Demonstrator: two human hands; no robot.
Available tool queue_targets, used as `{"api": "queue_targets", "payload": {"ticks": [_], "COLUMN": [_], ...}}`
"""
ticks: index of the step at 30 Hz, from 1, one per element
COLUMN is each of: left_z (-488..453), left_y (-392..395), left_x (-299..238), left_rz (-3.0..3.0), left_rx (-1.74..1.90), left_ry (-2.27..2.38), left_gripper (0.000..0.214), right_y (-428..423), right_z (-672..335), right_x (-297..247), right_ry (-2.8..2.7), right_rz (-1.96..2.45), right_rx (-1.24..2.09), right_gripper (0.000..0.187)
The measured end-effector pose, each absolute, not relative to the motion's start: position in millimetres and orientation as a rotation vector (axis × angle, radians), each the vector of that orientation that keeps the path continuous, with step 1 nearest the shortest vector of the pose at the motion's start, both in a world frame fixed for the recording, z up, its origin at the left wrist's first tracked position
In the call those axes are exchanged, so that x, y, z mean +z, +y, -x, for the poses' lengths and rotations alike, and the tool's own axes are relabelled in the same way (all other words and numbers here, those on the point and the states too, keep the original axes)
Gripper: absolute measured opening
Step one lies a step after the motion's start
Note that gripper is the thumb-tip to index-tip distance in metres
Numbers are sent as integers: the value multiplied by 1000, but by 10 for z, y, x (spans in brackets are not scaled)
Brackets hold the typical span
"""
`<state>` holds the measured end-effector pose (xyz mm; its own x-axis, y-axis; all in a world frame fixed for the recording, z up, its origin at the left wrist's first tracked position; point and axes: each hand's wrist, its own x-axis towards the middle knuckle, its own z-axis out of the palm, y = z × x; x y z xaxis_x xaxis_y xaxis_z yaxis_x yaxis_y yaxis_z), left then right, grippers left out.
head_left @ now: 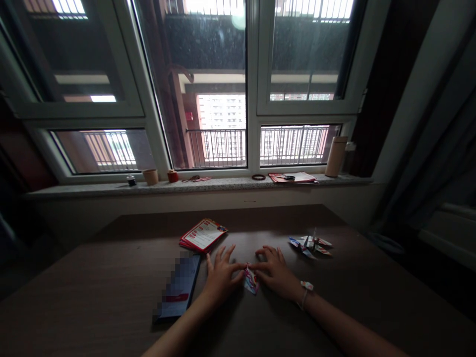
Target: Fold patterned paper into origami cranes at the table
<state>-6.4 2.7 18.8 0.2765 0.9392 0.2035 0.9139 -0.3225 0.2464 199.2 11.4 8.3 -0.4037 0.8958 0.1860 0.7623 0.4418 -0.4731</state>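
Observation:
A small folded paper (251,281), colourful and pointed at its near end, lies on the dark table between my hands. My left hand (223,271) grips its left edge with thumb and index finger, the other fingers spread out. From the right, my right hand (274,270) pinches the top right edge of the same paper. A band with a pale ornament (307,286) circles my right wrist. Folded paper cranes (310,245) sit in a cluster to the right of my right hand. Beyond my left hand rests a stack of red-bordered printed sheets (204,234).
Left of my left forearm lies a flat dark tablet-like object (182,287), partly pixelated. The window sill holds a paper cup (150,177), a small red container (172,176), a dark bracelet (258,177), scissors (289,178) on papers, and a tan bottle (336,157).

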Motion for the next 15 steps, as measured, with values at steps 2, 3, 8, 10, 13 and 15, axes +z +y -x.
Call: {"api": "queue_targets", "payload": {"ticks": [2, 3, 8, 10, 13, 15], "left_z": [45, 39, 45, 54, 60, 61], "left_y": [9, 2, -20, -23, -24, -26], "left_x": [174, 165, 151, 157, 165, 166], "left_rz": [-2438, -2430, -2444, -2468, -2478, -2488], "left_rx": [541, 562, 573, 553, 513, 497], "left_ry": [1779, 1789, 1838, 1846, 1865, 1876], "left_gripper": [24, 22, 27, 29, 30, 30], "right_y": [107, 106, 105, 105, 110, 114], "right_z": [-1985, -1979, -1961, -1961, -1965, -1968], "right_x": [92, 97, 120, 121, 108, 94], "right_ry": [-2275, -2270, -2233, -2222, -2215, -2220], "right_rz": [1384, 1384, 1451, 1482, 1498, 1498], "right_rx": [433, 428, 418, 407, 382, 371], "right_gripper": [24, 23, 24, 27, 28, 30]}}
